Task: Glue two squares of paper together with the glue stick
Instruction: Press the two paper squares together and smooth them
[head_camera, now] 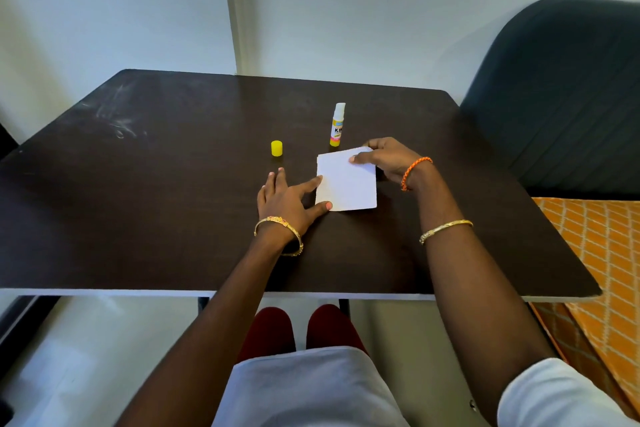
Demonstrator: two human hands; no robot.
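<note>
A white paper square [346, 184] lies on the dark table [173, 184] near the middle. Its far right corner is lifted and pinched by my right hand [384, 159]; whether a second square lies under it I cannot tell. My left hand [287, 198] rests flat with spread fingers, thumb and forefinger touching the paper's left edge. The glue stick [337, 125] stands upright and uncapped just beyond the paper, its white glue showing. Its yellow cap [276, 148] stands alone to the left of the stick.
A dark padded chair [561, 90] stands at the table's right. Orange patterned cloth [602, 253] lies low at the right edge. A white wall rises behind the table. My knees show under the near edge.
</note>
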